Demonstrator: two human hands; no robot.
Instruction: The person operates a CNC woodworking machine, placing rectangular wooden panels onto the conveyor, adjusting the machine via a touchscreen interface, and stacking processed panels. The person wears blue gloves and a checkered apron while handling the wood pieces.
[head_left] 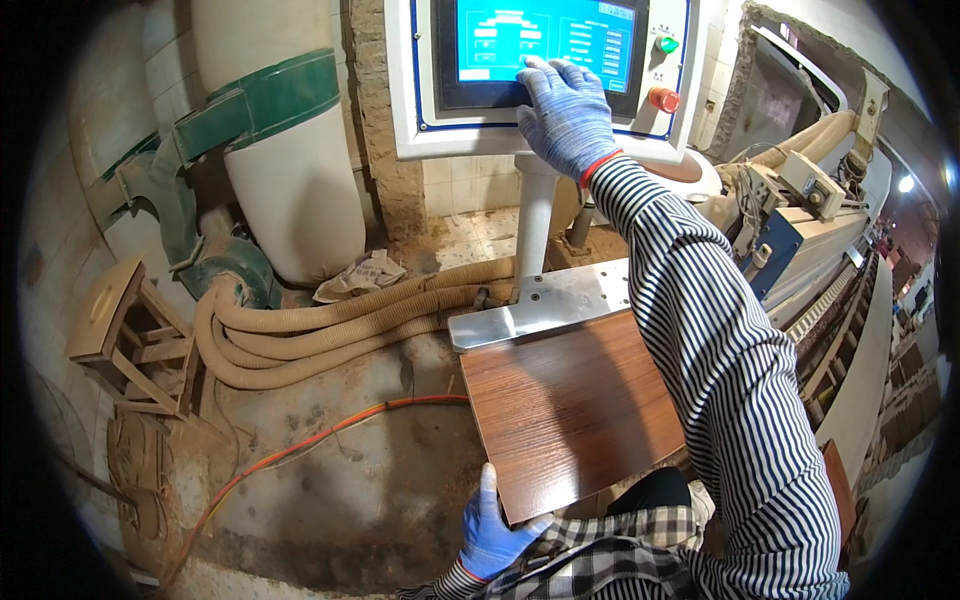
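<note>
A brown wood-grain board (570,400) slants down from the metal ledge of the machine towards my body. My left hand (495,535), in a blue knit glove, grips its near left corner, with the finger on the left edge pointing away from me. My right hand (570,115), gloved alike, reaches up to a control panel. Its fingers are stretched out over the lower part of the lit blue touchscreen (500,35), and the fingertips appear to touch it. Nothing is held in that hand. My striped right sleeve covers part of the board's right side.
Beside the screen are a green knob (667,45) and a red button (664,99). Ribbed hoses (330,335) run left to a green dust collector (225,270). An orange hose (330,440) crosses the floor. A wooden stool (135,340) stands left; a long machine (800,240) extends right.
</note>
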